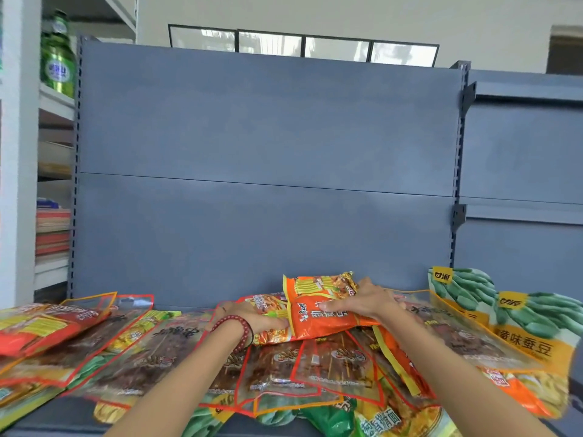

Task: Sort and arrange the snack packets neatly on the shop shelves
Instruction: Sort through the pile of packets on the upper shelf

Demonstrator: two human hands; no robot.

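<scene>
While both hands meet over the middle of the pile, the right hand [366, 299] grasps a glossy orange snack packet [318, 321], its thumb laid across the packet's face. The left hand [255, 320], with a dark red bead bracelet [235, 326] at the wrist, reaches the packet's left edge. Its fingertips are hidden there, so I cannot tell whether it grips. The packet lies on top of a heap of clear red-edged packets [277, 364] on the grey-blue metal shelf [63, 417]. Yellow packets printed with green beans [467, 291] stand at the right. A green bottle [58, 58] stands on the white rack at far left.
</scene>
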